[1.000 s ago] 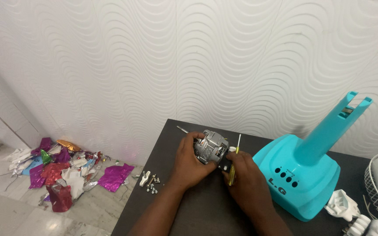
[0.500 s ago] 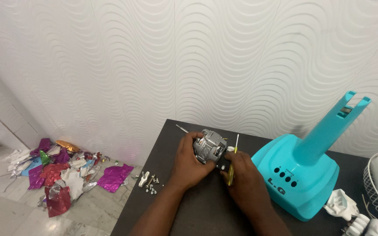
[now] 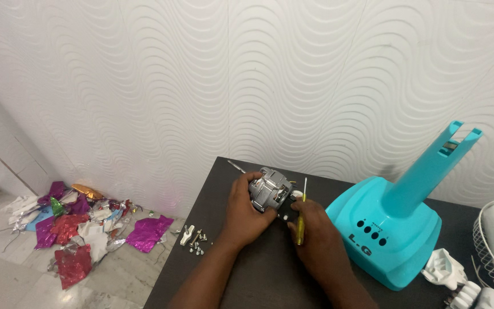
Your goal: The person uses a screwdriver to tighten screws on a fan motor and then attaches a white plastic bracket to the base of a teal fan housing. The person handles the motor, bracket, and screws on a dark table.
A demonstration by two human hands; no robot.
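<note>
Left hand wrapped around a grey fan motor at the dark table's far edge, right hand gripping a yellow screwdriver just beside it, loose screws left, turquoise fan base right, wavy white wall behind.

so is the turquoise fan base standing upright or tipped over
Upright. The turquoise fan base sits flat on the dark table, its neck slanting up to the right, beside the right hand.
</note>
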